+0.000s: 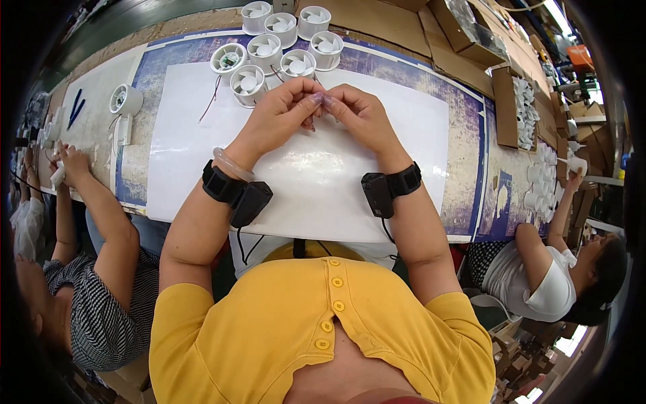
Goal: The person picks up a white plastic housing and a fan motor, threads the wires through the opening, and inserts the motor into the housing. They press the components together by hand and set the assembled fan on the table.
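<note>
My left hand (pixel 282 116) and my right hand (pixel 363 116) meet over the far part of a white sheet (pixel 316 182). Thumbs and fingertips of both are pinched together and touch each other. Whatever lies between them is too small and covered to make out. Just beyond my hands stand several small white round fans (pixel 298 64) in short tube housings. At the left of this group, one fan housing (pixel 229 59) shows a green circuit board, and thin dark and red wires (pixel 211 99) trail from it onto the sheet.
Left of the sheet are another white fan housing (pixel 126 99), a small white block (pixel 124 129) and two blue pens (pixel 76 108). A cardboard box (pixel 515 111) of white parts stands right, near stacked white housings (pixel 540 178). Co-workers sit on both sides.
</note>
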Demonstrator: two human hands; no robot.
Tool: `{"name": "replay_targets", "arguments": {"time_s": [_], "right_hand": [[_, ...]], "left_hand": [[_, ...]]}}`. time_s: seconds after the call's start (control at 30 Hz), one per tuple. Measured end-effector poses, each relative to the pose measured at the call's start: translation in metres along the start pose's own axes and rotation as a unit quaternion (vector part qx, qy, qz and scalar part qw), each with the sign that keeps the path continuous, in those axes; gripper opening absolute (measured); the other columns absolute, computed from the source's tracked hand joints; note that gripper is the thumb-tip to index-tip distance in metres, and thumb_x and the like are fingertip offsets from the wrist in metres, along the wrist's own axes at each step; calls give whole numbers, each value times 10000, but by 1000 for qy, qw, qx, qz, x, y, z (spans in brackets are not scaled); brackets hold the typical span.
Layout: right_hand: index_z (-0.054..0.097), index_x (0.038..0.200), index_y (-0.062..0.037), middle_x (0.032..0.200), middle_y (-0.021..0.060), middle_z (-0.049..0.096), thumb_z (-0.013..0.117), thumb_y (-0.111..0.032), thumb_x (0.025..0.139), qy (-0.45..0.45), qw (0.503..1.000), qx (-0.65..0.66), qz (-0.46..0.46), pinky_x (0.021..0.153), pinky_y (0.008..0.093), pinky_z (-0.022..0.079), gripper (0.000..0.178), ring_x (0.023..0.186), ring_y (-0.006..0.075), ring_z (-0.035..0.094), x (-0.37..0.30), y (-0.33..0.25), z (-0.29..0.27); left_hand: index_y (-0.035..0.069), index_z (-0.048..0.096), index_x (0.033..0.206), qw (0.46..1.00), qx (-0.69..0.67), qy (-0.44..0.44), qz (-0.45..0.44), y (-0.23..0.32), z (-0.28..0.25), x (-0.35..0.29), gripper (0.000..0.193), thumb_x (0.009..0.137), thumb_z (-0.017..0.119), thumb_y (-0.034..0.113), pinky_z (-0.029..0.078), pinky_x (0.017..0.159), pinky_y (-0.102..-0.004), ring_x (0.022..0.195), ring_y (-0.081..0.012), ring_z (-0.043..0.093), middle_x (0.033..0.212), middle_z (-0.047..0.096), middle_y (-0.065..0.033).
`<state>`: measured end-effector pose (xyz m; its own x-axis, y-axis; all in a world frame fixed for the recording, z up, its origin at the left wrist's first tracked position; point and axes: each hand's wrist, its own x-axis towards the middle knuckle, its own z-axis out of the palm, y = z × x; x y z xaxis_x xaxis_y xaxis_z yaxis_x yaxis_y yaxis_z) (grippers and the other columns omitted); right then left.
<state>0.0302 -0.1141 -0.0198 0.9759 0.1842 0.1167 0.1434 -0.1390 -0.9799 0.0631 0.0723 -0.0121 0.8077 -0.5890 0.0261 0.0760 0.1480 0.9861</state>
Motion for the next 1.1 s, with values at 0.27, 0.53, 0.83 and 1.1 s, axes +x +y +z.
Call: {"name": "replay_targets", "arguments": {"time_s": [0.27, 0.53, 0.83, 1.1], "right_hand": [[386, 641, -137, 550, -26, 299, 393, -422, 999, 112, 841, 526, 68, 494, 247, 237, 458, 494, 101, 255, 9, -3, -28], [366, 622, -151, 507, -40, 265, 424, -408, 993, 140, 838, 522, 76, 470, 256, 210, 455, 464, 93, 230, 9, -2, -26], [349, 601, -159, 498, -46, 249, 414, -376, 1002, 176, 814, 545, 96, 455, 257, 204, 461, 456, 92, 218, 9, 1, -30], [337, 595, -161, 499, -47, 243, 413, -361, 1002, 163, 808, 558, 98, 449, 257, 203, 460, 456, 91, 216, 9, 3, -31]], "left_hand": [[44, 554, 950, 997, -65, 23, 22, 3, -3, -1, 252, 1006, 474, 276, 504, 648, -241, 674, -69, 519, 806, 565, -9], [50, 554, 915, 998, -57, 23, 14, 3, -3, 1, 294, 1014, 449, 307, 506, 648, -249, 661, -77, 516, 789, 560, -14], [66, 510, 875, 1000, -22, 0, -6, 6, -1, -1, 343, 1032, 378, 341, 486, 654, -233, 688, -87, 510, 812, 522, -24], [59, 546, 913, 999, -43, 6, -18, 2, -1, -1, 317, 1025, 411, 323, 493, 643, -238, 659, -78, 517, 784, 557, -15]]}}
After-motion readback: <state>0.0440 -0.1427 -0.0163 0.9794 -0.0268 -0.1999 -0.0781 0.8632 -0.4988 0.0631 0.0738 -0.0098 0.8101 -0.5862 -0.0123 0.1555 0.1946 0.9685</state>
